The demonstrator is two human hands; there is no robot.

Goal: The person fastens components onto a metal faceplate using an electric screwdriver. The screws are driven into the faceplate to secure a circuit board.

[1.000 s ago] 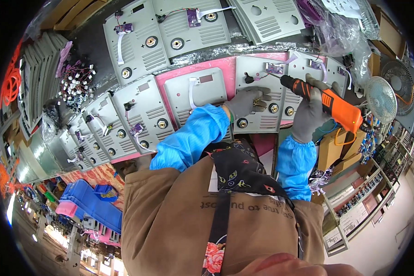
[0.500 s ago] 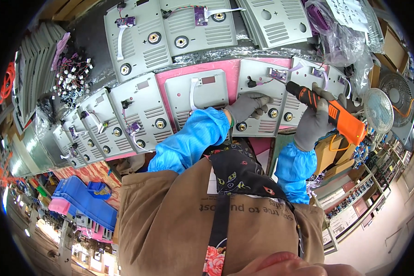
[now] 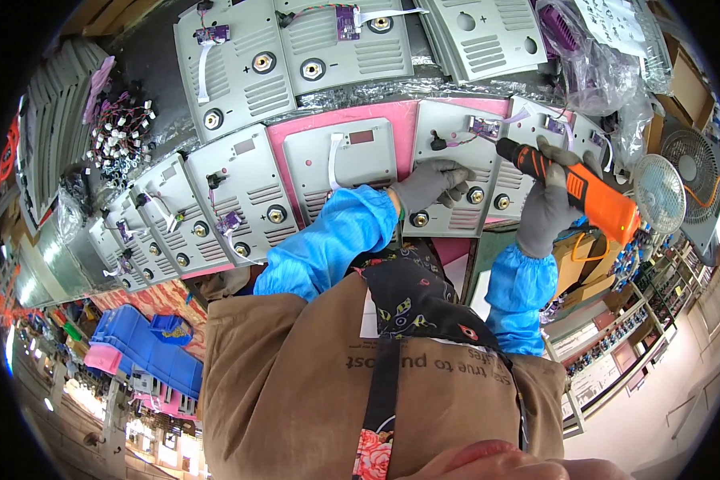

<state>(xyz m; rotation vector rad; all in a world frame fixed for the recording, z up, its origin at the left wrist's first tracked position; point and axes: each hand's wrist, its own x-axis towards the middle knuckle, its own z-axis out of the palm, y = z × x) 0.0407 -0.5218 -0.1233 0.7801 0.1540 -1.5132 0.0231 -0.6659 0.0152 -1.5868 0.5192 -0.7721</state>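
Note:
My right hand (image 3: 547, 210), in a grey glove, is wrapped round an orange and black cordless screwdriver (image 3: 602, 210). Its black nose points left, above a grey vented metal panel (image 3: 454, 112). Over that same panel is my left hand (image 3: 430, 187), also gloved, its fingers curled together; whatever they may hold is too small to make out. The panel carries a small purple circuit board (image 3: 485, 126) near its top and brass terminals (image 3: 475, 195) below. Another panel (image 3: 522, 186) adjoins it on the right, partly hidden by my right hand and the tool.
More grey panels (image 3: 302, 152) line the pink-covered bench (image 3: 406, 132) to the left. Others (image 3: 236, 80) lie behind, beside a stack (image 3: 488, 40). Loose wired connectors (image 3: 120, 136) are heaped at far left. Plastic bags (image 3: 604, 80) and a fan (image 3: 658, 192) stand at right.
My right hand and the screwdriver have shifted very slightly to the right. My left hand stays over the same panel.

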